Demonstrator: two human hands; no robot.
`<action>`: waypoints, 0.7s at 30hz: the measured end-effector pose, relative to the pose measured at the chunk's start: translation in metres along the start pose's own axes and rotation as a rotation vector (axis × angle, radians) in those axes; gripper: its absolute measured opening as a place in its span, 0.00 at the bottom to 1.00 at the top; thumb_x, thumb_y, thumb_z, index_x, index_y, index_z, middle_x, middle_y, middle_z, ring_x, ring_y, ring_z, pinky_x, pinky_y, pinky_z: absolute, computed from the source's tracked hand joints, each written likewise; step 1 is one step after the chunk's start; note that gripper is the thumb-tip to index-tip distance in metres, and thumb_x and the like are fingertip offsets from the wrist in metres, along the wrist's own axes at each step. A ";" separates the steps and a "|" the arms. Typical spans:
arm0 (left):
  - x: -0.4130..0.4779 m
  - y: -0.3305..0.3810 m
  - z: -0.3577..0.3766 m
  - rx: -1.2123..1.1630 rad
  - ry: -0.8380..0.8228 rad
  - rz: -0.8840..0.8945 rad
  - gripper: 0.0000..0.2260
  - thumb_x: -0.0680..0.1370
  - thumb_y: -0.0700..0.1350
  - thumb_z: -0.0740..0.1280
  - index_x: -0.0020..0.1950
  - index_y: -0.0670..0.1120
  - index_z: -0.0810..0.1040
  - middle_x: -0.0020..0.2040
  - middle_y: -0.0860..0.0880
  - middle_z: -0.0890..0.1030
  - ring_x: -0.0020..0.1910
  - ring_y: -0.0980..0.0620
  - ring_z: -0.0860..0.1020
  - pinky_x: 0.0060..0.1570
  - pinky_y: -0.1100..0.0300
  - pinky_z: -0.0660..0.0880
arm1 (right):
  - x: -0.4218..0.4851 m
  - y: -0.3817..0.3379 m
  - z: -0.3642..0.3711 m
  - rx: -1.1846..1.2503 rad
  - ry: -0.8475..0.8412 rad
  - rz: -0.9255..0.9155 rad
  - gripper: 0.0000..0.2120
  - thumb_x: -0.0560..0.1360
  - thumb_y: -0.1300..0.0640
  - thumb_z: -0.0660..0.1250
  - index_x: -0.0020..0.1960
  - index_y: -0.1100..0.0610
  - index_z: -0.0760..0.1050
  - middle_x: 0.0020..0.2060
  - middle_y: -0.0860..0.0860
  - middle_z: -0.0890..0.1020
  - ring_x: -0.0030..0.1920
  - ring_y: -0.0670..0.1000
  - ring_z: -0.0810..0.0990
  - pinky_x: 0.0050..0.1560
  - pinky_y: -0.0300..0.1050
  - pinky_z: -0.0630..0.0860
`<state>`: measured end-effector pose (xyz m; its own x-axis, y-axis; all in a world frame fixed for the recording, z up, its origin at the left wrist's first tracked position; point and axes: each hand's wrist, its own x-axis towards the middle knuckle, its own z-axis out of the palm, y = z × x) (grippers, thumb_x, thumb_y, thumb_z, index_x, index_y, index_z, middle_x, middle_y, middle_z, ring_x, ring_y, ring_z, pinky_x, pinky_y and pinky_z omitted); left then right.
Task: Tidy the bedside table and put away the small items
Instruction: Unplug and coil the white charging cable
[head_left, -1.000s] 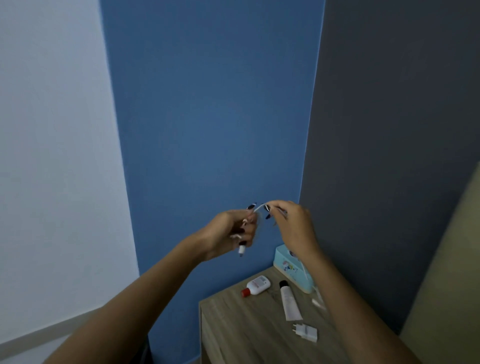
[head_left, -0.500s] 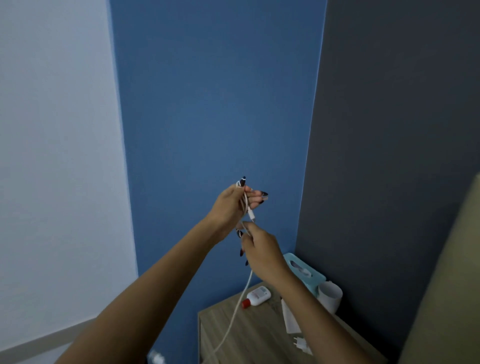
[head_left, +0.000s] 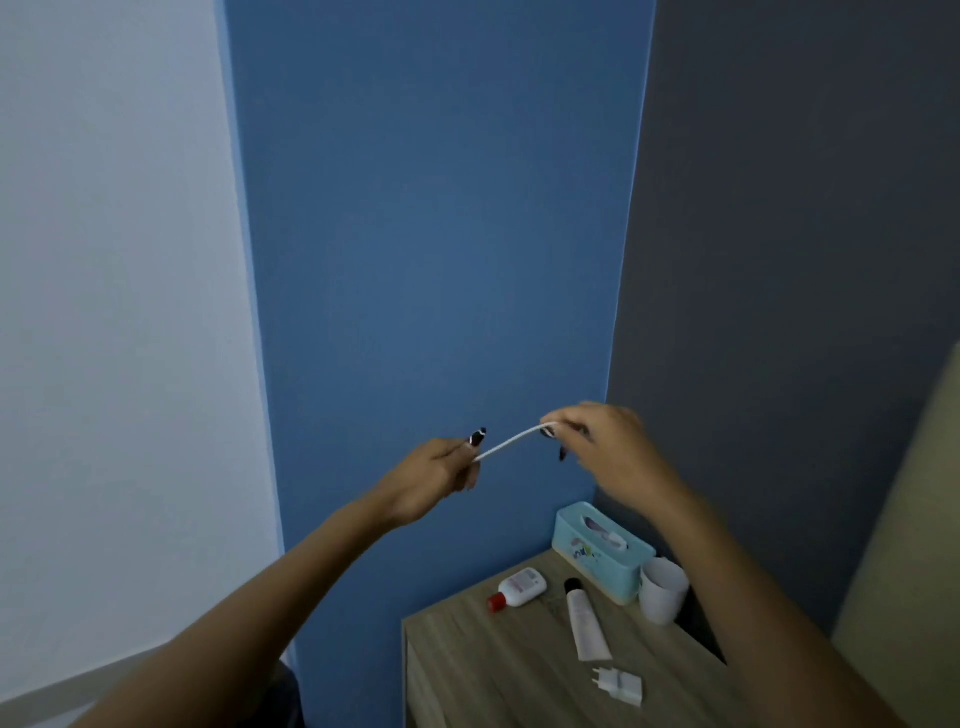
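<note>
A thin white cable (head_left: 511, 442) is stretched between both hands, held up in front of the blue wall. My left hand (head_left: 439, 478) is closed around its lower left part. My right hand (head_left: 602, 441) pinches the other end, up and to the right. Below them the wooden bedside table (head_left: 467, 670) carries a small white bottle with a red cap (head_left: 518, 588), a white tube with a black cap (head_left: 584, 621) and a white charger plug (head_left: 619, 686). At the table's back stand a teal tissue box (head_left: 597, 553) and a white cup (head_left: 662, 590).
The table sits in the corner between the blue wall and a dark grey wall. A beige headboard or bed edge (head_left: 904, 545) rises at the right. A pale wall and its skirting fill the left side.
Half a second ago the hands were close together, one above the other, with cable hanging down to the floor. Now they have drawn apart sideways and a short stretch of cable runs between them.
</note>
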<state>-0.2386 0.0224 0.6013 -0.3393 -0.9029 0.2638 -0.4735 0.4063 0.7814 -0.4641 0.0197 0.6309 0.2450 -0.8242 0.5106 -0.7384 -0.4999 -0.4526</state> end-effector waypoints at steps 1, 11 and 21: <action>-0.005 0.006 0.002 -0.203 -0.076 -0.024 0.19 0.82 0.50 0.53 0.32 0.48 0.70 0.28 0.52 0.65 0.26 0.53 0.61 0.30 0.60 0.60 | 0.002 0.005 0.001 0.027 0.049 -0.004 0.10 0.79 0.56 0.62 0.53 0.50 0.81 0.41 0.50 0.81 0.40 0.49 0.78 0.41 0.48 0.77; 0.028 0.068 0.018 -1.019 0.176 0.011 0.14 0.83 0.40 0.50 0.41 0.44 0.68 0.32 0.49 0.64 0.21 0.58 0.63 0.33 0.63 0.63 | -0.025 -0.027 0.101 0.271 -0.076 0.131 0.15 0.82 0.55 0.53 0.39 0.41 0.67 0.28 0.47 0.71 0.29 0.45 0.71 0.33 0.44 0.69; 0.026 0.000 0.005 0.469 0.124 0.283 0.13 0.78 0.39 0.53 0.35 0.52 0.60 0.36 0.46 0.71 0.32 0.53 0.67 0.34 0.57 0.67 | -0.030 -0.043 0.038 -0.061 -0.282 0.035 0.12 0.81 0.59 0.55 0.54 0.56 0.77 0.38 0.52 0.78 0.35 0.49 0.76 0.36 0.41 0.73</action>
<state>-0.2516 -0.0003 0.6049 -0.4212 -0.7475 0.5136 -0.6981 0.6287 0.3425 -0.4160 0.0556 0.6072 0.3776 -0.8862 0.2685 -0.7838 -0.4603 -0.4168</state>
